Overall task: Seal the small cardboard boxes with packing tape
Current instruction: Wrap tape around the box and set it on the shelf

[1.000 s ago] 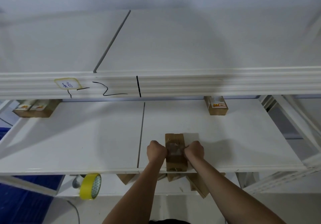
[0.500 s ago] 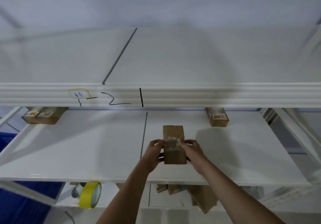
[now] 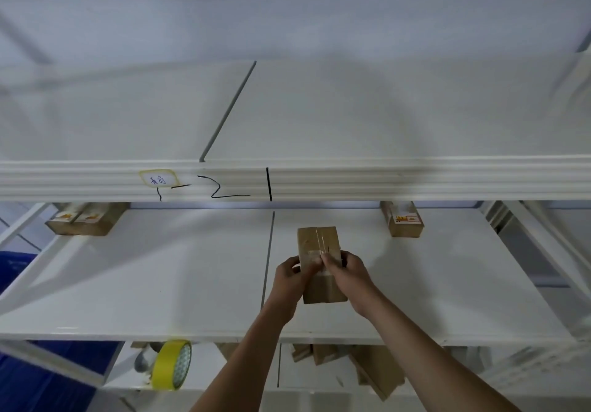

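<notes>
Box between both hands' fingers

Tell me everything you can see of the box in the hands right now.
The box is small, oblong, plain brown cardboard, lying lengthwise on the white shelf, its top seam running away from the person. A glossy strip of clear tape crosses its middle. The left hand grips its left side; the right hand presses its fingers on the tape.

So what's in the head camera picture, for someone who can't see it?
Two hands, left hand and right hand, hold a small cardboard box over a white shelf. More boxes sit at the back, and a yellow tape roll lies below.
</notes>
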A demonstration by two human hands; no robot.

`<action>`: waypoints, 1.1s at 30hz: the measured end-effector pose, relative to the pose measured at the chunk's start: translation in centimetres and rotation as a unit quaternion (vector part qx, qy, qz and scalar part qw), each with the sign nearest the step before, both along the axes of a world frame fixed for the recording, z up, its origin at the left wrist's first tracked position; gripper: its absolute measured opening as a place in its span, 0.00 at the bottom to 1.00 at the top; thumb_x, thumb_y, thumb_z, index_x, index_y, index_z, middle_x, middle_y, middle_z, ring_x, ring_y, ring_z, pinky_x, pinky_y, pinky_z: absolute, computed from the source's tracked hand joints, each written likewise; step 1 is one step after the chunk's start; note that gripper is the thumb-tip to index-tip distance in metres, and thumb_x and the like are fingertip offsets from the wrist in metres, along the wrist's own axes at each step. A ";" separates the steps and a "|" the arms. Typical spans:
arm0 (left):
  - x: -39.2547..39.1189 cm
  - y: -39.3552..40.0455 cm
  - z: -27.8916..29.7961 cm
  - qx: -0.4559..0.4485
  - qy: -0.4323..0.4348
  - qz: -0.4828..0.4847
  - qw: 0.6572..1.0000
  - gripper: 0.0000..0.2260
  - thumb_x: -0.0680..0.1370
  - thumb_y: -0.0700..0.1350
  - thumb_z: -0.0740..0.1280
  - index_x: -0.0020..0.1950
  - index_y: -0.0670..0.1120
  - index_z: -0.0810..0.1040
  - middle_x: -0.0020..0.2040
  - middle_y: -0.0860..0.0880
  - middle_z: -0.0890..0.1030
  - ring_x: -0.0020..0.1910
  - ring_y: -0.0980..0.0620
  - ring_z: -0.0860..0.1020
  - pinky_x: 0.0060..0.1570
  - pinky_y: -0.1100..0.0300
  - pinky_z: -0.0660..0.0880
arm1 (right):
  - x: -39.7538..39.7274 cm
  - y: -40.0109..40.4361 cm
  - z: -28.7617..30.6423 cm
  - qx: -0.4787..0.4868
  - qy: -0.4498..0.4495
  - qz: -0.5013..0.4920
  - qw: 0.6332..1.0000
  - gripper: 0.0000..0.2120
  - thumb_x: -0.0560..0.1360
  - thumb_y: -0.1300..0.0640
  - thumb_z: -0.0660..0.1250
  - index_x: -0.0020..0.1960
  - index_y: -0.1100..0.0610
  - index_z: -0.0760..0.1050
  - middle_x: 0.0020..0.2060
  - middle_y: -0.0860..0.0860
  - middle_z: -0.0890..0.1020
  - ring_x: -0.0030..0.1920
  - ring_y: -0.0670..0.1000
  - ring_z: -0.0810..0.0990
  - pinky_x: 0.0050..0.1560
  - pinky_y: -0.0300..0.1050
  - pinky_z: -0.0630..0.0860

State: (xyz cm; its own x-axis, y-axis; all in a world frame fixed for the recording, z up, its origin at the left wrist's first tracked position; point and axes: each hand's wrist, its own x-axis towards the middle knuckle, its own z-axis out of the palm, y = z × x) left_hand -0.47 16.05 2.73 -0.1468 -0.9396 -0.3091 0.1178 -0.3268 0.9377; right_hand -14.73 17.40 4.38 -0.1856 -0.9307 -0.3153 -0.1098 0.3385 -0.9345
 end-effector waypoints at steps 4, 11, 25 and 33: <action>-0.3 -0.1 0.2 -0.020 -0.130 -0.009 0.991 0.29 0.76 0.57 0.72 0.74 0.49 0.69 0.63 0.48 0.79 0.54 0.50 0.81 0.41 0.63 0.80 | 0.2 0.3 0.1 0.055 -0.013 -0.062 0.996 0.25 0.74 0.39 0.72 0.62 0.51 0.67 0.53 0.48 0.76 0.50 0.49 0.78 0.44 0.46 0.77; -1.6 -0.4 1.6 -0.093 -0.215 -0.014 0.972 0.16 0.84 0.51 0.62 0.71 0.51 0.75 0.62 0.49 0.82 0.52 0.55 0.81 0.43 0.69 0.77 | 1.2 -0.1 1.1 0.013 0.020 -0.100 0.995 0.27 0.75 0.40 0.71 0.62 0.50 0.61 0.49 0.46 0.75 0.50 0.50 0.79 0.49 0.45 0.79; 1.8 -0.4 1.5 0.041 0.087 -0.055 0.994 0.15 0.78 0.45 0.72 0.62 0.39 0.80 0.54 0.37 0.84 0.55 0.36 0.83 0.58 0.40 0.79 | 0.5 0.5 1.4 0.001 -0.075 0.024 0.997 0.18 0.80 0.42 0.65 0.59 0.55 0.81 0.46 0.53 0.88 0.47 0.52 0.88 0.54 0.52 0.84; 1.8 -0.2 1.5 0.040 0.078 -0.045 0.995 0.20 0.76 0.44 0.73 0.64 0.36 0.77 0.54 0.37 0.84 0.53 0.37 0.84 0.54 0.44 0.81 | 1.1 0.4 0.6 0.001 -0.070 0.029 0.997 0.19 0.82 0.42 0.61 0.62 0.55 0.78 0.48 0.54 0.87 0.48 0.53 0.87 0.55 0.55 0.83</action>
State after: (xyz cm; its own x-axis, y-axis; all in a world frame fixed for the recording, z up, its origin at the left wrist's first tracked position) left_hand 1.29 15.89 4.23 -0.2820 -0.8934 -0.3498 0.2265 -0.4163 0.8806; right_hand -13.63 17.84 4.99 -0.0848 -0.9377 -0.3369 0.0020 0.3380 -0.9411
